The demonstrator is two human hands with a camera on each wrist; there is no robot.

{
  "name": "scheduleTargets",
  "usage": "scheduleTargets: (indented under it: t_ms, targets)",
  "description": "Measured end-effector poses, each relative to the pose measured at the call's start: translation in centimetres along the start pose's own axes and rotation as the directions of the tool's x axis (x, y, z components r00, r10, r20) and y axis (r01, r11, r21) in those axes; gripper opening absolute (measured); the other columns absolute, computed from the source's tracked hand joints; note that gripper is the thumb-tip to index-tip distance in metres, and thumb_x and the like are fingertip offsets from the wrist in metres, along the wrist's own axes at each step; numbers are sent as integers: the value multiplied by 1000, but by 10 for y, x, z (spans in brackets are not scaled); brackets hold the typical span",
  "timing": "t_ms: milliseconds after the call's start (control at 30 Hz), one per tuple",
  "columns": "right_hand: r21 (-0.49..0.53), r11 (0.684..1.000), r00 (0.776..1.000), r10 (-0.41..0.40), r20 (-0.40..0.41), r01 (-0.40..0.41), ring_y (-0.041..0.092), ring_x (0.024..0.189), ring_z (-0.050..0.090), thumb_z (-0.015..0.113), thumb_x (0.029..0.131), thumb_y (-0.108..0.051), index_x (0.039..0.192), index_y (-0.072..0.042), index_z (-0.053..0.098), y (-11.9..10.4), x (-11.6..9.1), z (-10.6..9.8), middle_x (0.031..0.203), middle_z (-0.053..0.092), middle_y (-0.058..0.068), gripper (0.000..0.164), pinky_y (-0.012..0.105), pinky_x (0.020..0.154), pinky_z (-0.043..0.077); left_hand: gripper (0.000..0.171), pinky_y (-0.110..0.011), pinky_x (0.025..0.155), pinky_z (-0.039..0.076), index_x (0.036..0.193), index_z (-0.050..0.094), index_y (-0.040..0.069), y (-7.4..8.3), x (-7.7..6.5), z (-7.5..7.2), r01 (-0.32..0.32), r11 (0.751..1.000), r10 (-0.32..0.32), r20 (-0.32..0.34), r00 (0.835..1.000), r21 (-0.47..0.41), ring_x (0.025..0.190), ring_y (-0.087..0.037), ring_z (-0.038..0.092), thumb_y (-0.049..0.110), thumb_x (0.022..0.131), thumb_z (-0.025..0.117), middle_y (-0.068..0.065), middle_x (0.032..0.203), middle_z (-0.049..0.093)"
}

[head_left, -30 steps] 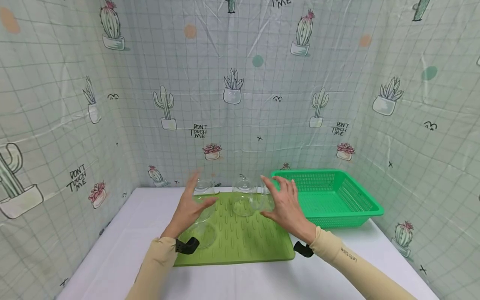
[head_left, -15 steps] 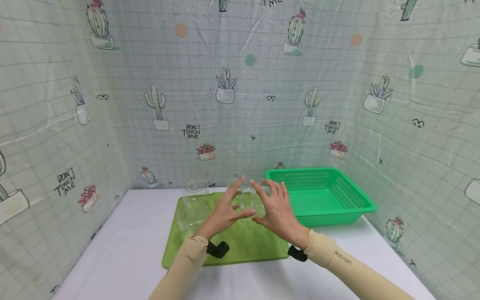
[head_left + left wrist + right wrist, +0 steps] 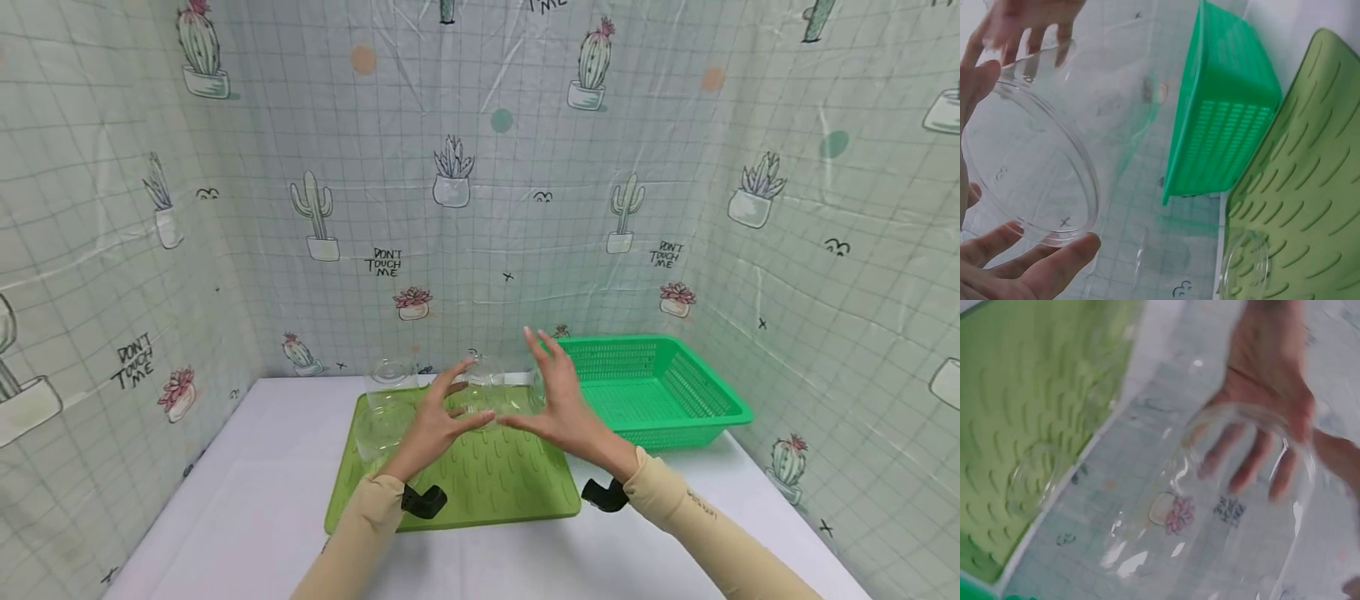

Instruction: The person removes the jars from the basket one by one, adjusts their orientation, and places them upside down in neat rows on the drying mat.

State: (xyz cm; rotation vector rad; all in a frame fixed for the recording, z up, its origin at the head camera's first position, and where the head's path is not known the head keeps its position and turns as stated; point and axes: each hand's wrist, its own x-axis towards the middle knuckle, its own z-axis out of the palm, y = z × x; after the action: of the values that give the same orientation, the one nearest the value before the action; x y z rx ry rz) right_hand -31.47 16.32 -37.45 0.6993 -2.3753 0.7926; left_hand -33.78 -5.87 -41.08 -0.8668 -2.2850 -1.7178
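My left hand (image 3: 438, 421) grips a clear plastic tub (image 3: 1088, 169) around its round rim, thumb on one side and fingers on the other. The tub lies sideways in the air above the green mat (image 3: 495, 483). To its right, my right hand (image 3: 564, 408) has its fingers spread and its thumb pointing at the tub. In the right wrist view the left hand (image 3: 1266, 394) shows through the clear wall. More clear containers stand on the mat's left side, one in front (image 3: 386, 429) and one behind (image 3: 392, 375).
A green perforated basket (image 3: 652, 437) stands at the back right, beside the mat. A white cloth (image 3: 247, 500) covers the table. Cactus-printed curtains (image 3: 495, 233) enclose the back and sides.
The left hand has moved right from the left containers to the tub and taken hold of it. The right hand, earlier around the tub, has let go, opened its fingers and shifted right.
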Motion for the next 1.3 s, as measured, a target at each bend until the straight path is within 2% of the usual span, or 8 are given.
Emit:
scheduleTargets:
  t_ms: [67,133,233,367,467,567,1000,1300]
  targets:
    - [193,973,992,128,4,-126,39,147,14,77,81,-39,156,-32,4,4,4,-9,160,11,16,106,69,111,22,83,-47,102,49,151,31,29,0,0,-4,5,1000,-6,-36,999,-14,138,-34,38,30,83,77,-5,156,25]
    - [378,886,962,264,65,-269,39,148,14,66,91,-40,156,-36,1,11,7,-16,161,9,14,92,67,112,24,82,-46,101,50,151,32,30,0,0,-8,3,1000,-4,-69,998,-16,138,-33,39,29,83,78,-7,156,25]
    - [612,646,886,390,250,-456,41,147,14,53,97,-48,155,-35,-2,24,12,-22,162,6,15,81,63,113,27,82,-45,100,51,150,33,33,1,2,-13,0,1000,-1,-96,995,-13,137,-31,40,28,82,79,-5,156,26]
    - [717,310,772,385,506,-625,46,147,7,45,96,-60,154,-35,-10,38,13,-20,162,-4,18,84,60,112,33,84,-45,100,51,150,32,34,3,2,-16,3,1000,-4,-85,996,-13,137,-30,41,29,81,79,-3,156,26]
    - [717,147,718,326,615,-681,49,146,7,45,94,-62,153,-35,-14,43,9,-14,160,-8,22,88,58,110,36,85,-43,100,51,150,32,34,3,1,-15,8,1000,-9,-70,998,-13,137,-30,41,28,81,80,-1,156,27]
    - [709,37,692,258,674,-704,49,145,13,45,93,-64,153,-32,-16,44,6,-7,160,-6,25,92,57,108,39,84,-46,103,48,151,31,31,10,-3,-14,25,999,-27,-49,998,-29,139,-31,39,23,82,79,-2,156,26]
    - [708,-12,690,216,691,-706,45,144,24,49,98,-50,156,-25,-8,35,6,4,160,5,23,84,48,110,41,83,-50,104,46,148,32,36,-1,-7,-13,20,998,-23,-42,999,-56,139,-30,38,20,82,79,2,155,29]
    - [751,35,735,238,635,-660,43,145,20,51,99,-44,155,-26,-9,29,8,6,162,-3,17,84,48,113,37,89,-53,105,44,152,27,25,2,-10,-12,66,997,-67,-38,997,-46,140,-35,35,13,81,79,-5,157,25]
